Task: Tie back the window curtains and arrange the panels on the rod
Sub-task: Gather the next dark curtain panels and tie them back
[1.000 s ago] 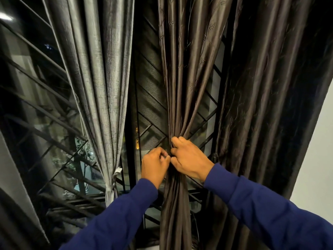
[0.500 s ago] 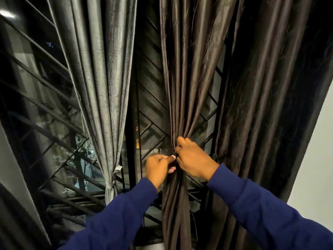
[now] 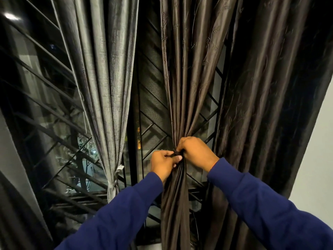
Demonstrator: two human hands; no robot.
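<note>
Dark tie (image 3: 176, 153) now pulled out, left hand (image 3: 163, 164), right hand (image 3: 195, 150) pinching it, brown curtain (image 3: 182, 98) bunched

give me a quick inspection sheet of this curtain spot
surface: nothing seen
job's things: brown curtain bunched at the hands, dark tie around it; grey curtain already tied low; dark curtain hangs loose
clutter: nothing seen
grippers: left hand pinches the tie; right hand grips the bunch
cables: nothing seen
surroundings: window grille behind, white wall at right
</note>
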